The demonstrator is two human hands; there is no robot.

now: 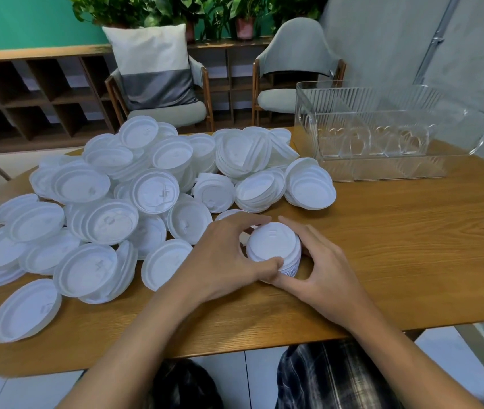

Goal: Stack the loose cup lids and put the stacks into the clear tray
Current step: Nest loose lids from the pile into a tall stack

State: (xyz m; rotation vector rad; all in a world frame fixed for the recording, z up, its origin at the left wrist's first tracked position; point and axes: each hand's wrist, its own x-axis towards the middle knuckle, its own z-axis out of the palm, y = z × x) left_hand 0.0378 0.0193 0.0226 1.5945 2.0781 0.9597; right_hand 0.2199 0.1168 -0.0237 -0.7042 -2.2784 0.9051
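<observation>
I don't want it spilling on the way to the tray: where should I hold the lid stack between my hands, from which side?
Grip the lid stack low on its side wall, from left and right together, as the left hand and right hand do; loose layers could slide if lifted by the top.

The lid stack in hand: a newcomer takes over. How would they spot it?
On the wooden table, look just right of the big loose lid pile. The stack sits between the left hand and right hand, the only lids being gripped.

Left hand (226,261) and right hand (323,273) cup lid stack (273,246), fingers (243,224) curled; thumbs seemingly touching.
</observation>
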